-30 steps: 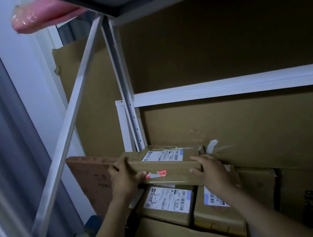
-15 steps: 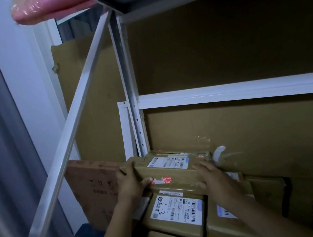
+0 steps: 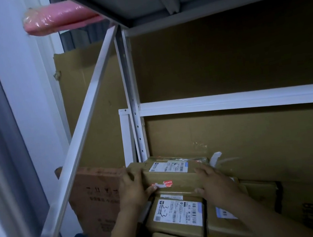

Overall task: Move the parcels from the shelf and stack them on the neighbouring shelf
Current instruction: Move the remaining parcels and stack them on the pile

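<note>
Top parcel (image 3: 181, 175), at 6 o'clock in the view, lies on a labelled parcel (image 3: 176, 214), its far 9 o'clock corner against the white shelf upright (image 3: 132, 101). The left hand (image 3: 133, 190) grips its 9 o'clock end, thumb on the front face. The right hand (image 3: 215, 186) clasps the 3 o'clock end. Both grips and the parcel's place by the upright match the frame half a second earlier.

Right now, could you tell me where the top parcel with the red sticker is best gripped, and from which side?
Take the top parcel by its two short ends, coming from the front. It lies long and flat across the parcels below, its back close to the cardboard panel, so only front and ends are free. The left hand and right hand hold it that way.
</note>
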